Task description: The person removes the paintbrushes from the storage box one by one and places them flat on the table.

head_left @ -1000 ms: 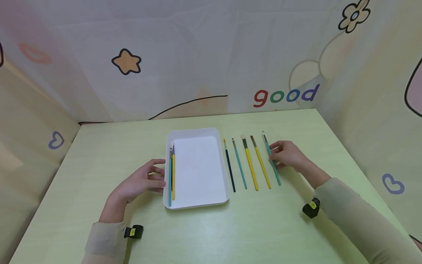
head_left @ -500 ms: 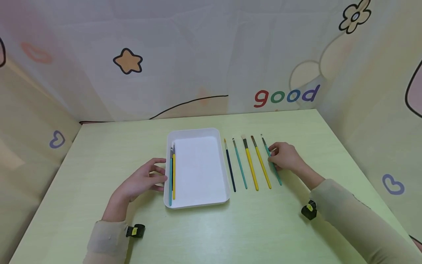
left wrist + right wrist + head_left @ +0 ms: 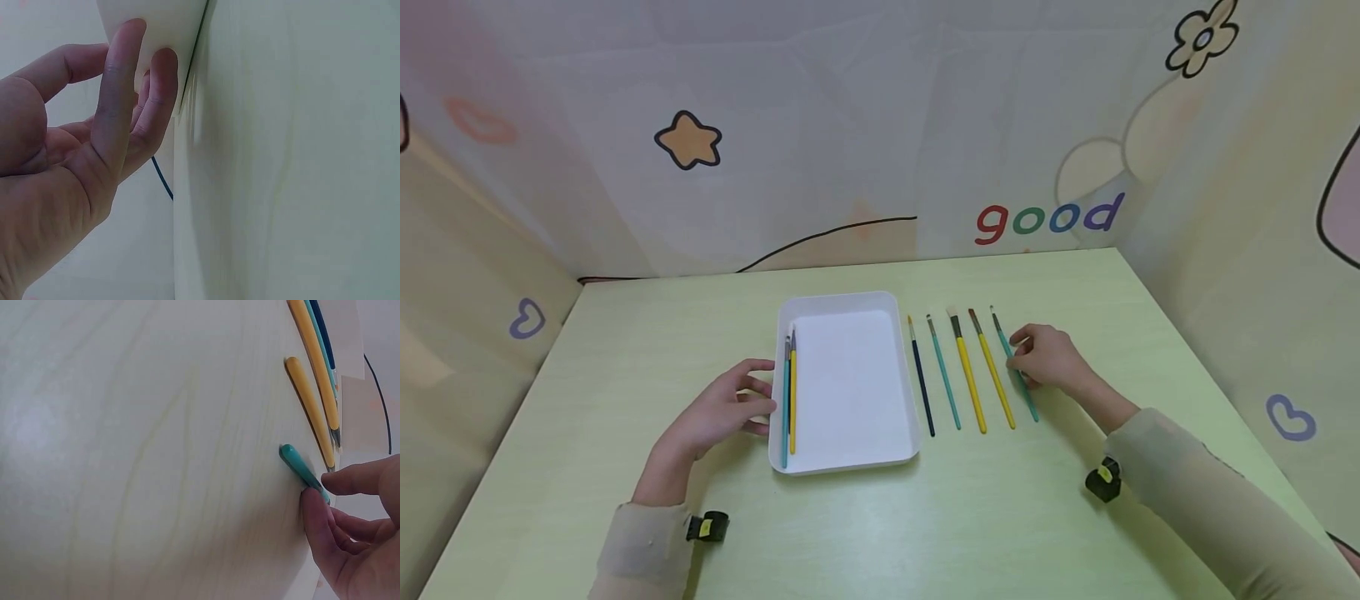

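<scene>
My left hand [image 3: 730,408] rests its fingertips against the outer left wall of a white tray [image 3: 857,392]; in the left wrist view its fingers [image 3: 115,94] meet that wall. Inside the tray, along its left side, lie a teal paintbrush [image 3: 786,408] and a yellow paintbrush [image 3: 793,408]. My right hand [image 3: 1048,357] pinches the rightmost teal paintbrush [image 3: 1025,390] between thumb and forefinger. Its handle end [image 3: 294,456] lies low over the table in the right wrist view. Part of the handle is hidden by the fingers.
Between tray and right hand lie a dark blue paintbrush [image 3: 923,387], another teal one [image 3: 944,379] and two yellow ones, one wide [image 3: 972,387] and one narrow [image 3: 996,379]. The pale green table [image 3: 1000,517] meets printed cloth walls [image 3: 820,125] at back and sides.
The right hand has shifted the rightmost teal paintbrush slightly left and nearer, bristle end most, beside the row. The left hand stays at the tray's side.
</scene>
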`<state>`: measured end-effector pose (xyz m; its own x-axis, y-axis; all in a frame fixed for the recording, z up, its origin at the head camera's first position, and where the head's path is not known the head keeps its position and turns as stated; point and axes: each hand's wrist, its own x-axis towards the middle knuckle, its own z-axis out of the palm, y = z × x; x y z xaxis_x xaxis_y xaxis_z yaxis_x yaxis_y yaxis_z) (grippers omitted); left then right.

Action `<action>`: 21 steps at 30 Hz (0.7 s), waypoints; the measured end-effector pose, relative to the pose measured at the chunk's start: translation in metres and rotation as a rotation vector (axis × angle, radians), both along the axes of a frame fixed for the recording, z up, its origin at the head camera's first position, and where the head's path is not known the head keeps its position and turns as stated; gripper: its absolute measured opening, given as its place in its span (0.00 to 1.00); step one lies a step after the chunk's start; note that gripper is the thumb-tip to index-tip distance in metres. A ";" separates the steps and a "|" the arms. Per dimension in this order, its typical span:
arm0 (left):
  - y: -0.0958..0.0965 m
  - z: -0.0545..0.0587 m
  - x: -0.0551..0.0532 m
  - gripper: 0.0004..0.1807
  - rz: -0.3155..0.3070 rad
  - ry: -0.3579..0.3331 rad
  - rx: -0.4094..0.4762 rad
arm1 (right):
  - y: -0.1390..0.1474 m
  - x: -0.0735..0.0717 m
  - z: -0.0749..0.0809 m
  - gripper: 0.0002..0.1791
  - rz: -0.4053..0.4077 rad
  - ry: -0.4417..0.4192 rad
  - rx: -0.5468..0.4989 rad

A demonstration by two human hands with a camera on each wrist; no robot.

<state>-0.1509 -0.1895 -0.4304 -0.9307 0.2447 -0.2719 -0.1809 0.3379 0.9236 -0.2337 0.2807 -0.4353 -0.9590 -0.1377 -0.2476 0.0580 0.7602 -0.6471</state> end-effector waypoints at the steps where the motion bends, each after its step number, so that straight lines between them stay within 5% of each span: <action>1: -0.001 0.000 0.000 0.33 0.001 0.001 0.000 | 0.000 0.000 0.000 0.22 0.001 0.000 -0.001; 14: -0.007 0.001 0.003 0.33 -0.024 0.010 0.027 | -0.006 0.002 0.009 0.22 -0.028 0.024 0.008; 21: -0.008 0.002 0.003 0.34 -0.052 -0.013 0.045 | -0.027 0.006 0.017 0.17 -0.028 0.046 -0.171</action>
<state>-0.1479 -0.1978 -0.4280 -0.9128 0.3051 -0.2716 -0.1764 0.3054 0.9357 -0.2280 0.2539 -0.4184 -0.9728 -0.1475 -0.1786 0.0447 0.6371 -0.7695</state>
